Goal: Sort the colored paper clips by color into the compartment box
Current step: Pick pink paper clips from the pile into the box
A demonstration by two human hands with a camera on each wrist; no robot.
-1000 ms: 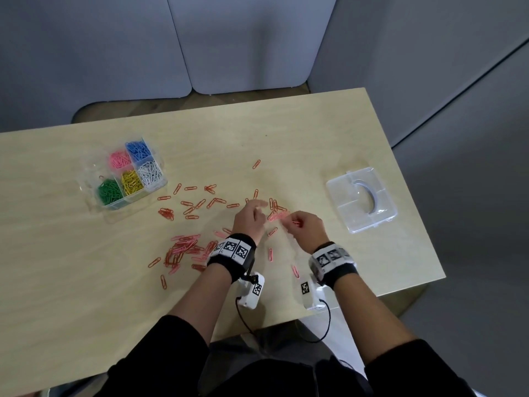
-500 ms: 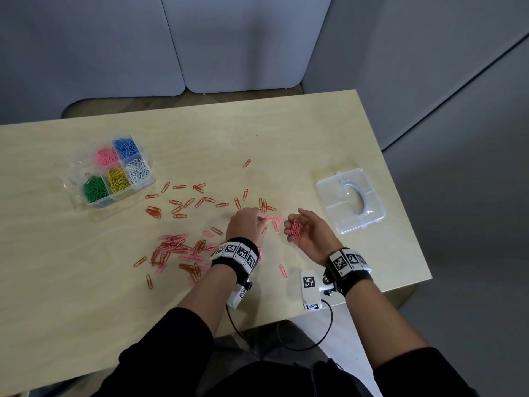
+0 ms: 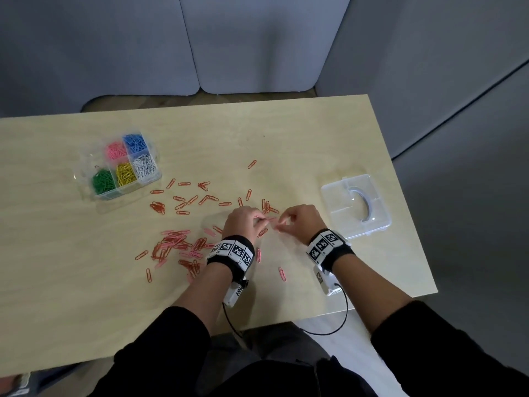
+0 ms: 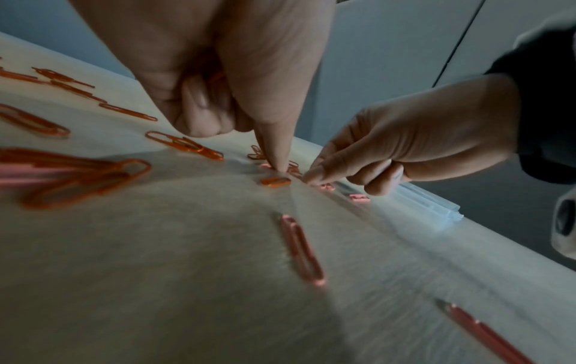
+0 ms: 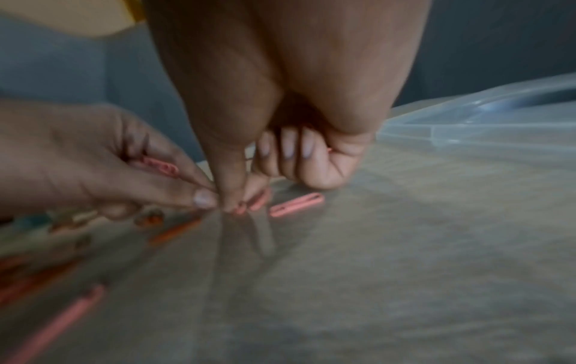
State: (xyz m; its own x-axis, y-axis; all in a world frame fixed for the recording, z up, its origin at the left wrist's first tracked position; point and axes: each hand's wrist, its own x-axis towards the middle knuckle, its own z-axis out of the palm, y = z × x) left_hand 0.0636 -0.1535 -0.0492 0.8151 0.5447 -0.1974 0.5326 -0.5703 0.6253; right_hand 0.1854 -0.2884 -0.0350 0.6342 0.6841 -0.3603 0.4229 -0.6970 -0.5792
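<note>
Two hands (image 3: 243, 222), one compartment box (image 3: 86, 179), one lid (image 3: 332, 193).

Light wood table (image 3: 286, 133); grey partition panels (image 3: 252, 41) behind.

The left hand (image 3: 242, 220) hangs low over the table, fingers curled, index tip pressed down, with what seem to be clips tucked in its palm. The right hand (image 3: 299, 219) is close beside it, thumb and index pinched together, other fingers curled. Both forearms reach forward from black sleeves.

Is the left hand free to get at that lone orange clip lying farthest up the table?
Probably yes: bare table lies between the left hand and the orange clip, though it already holds clips.
</note>
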